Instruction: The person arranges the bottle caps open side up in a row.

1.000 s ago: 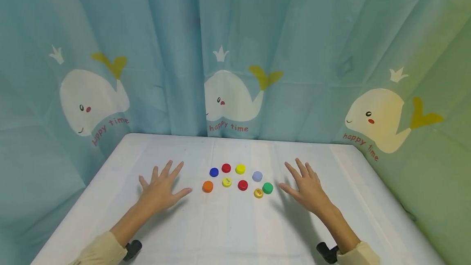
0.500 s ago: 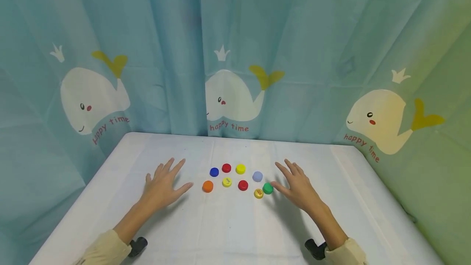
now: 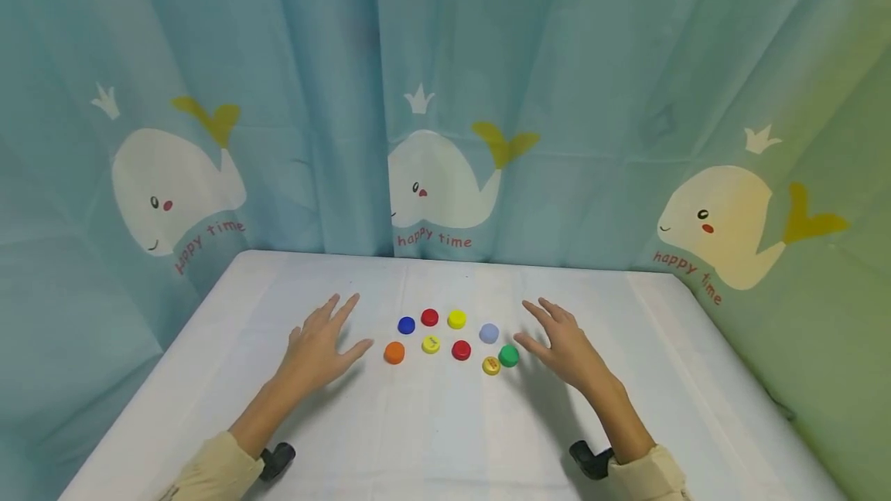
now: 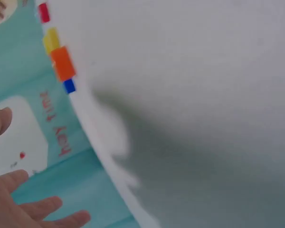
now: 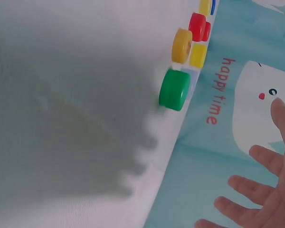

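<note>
Far left, a whale print [image 3: 177, 184] on the curtain [image 3: 320, 99]. Below it, a pale sleeve [image 3: 216, 470] with a black device [image 3: 278, 461] at the wrist, then the left hand [image 3: 322, 350]: raised over the desk [image 3: 418, 431], fingers straight and spread, thumb out toward the caps, grasping nothing, its shadow on the white top.

Nine caps lie mid-desk, between the hands. Leftmost, the orange cap [image 3: 394, 352], nearest the left thumb; the blue cap [image 3: 407, 325] just behind it. Next, the far red cap [image 3: 429, 317], with the printed yellow cap [image 3: 431, 344] in front. Then the plain yellow cap [image 3: 456, 319] at the back, near red cap [image 3: 462, 350] forward of it. The pale blue cap [image 3: 489, 333] follows, the gold cap [image 3: 491, 366] nearer the person. Rightmost, the green cap [image 3: 509, 356], just beside the gold one; contact between them unclear.

Right hand [image 3: 569, 350] near the green cap, above the desk: fingers extended, thumb apart, grip vacant.
</note>
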The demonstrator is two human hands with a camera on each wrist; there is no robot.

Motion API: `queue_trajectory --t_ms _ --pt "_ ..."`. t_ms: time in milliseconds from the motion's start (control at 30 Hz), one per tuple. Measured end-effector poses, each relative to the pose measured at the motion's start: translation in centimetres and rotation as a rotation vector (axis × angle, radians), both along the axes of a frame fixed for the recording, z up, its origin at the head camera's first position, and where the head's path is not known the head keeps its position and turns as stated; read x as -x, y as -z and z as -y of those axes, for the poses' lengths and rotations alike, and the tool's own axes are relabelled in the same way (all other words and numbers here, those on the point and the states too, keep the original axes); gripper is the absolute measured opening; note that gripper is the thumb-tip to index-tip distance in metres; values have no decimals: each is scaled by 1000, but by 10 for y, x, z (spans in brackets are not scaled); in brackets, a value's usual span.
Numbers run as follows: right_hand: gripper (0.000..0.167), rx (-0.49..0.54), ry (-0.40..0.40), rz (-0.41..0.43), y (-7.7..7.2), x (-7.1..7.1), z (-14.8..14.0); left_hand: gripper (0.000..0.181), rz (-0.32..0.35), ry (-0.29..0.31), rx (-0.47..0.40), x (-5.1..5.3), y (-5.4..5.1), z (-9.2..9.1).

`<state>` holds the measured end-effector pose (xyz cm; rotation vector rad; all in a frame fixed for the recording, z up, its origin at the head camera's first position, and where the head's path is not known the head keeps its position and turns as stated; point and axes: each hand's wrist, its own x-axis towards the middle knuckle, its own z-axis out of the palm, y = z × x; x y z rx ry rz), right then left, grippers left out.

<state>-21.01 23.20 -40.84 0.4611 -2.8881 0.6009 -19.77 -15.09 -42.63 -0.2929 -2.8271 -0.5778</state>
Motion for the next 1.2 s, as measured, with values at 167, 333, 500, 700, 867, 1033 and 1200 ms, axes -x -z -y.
queue_trajectory --t_ms 167,333,500,700,867,1033,1200 --pt "59 17 3 24 3 1 6 68 -27 13 -48 3 -6 6" --pt "56 46 23 81 3 2 16 60 3 39 -66 2 -10 11" --pt "57 50 4 86 4 4 27 55 30 60 -111 2 -12 13" --pt "52 101 -32 28 6 3 38 56 67 119 -150 4 -10 14" --pt "50 126 -33 33 7 2 45 58 85 145 -173 5 -6 13" --pt "49 119 -45 27 8 4 53 56 93 153 -191 4 -2 11" --pt "49 136 -62 38 9 7 60 55 95 156 -239 3 1 7"
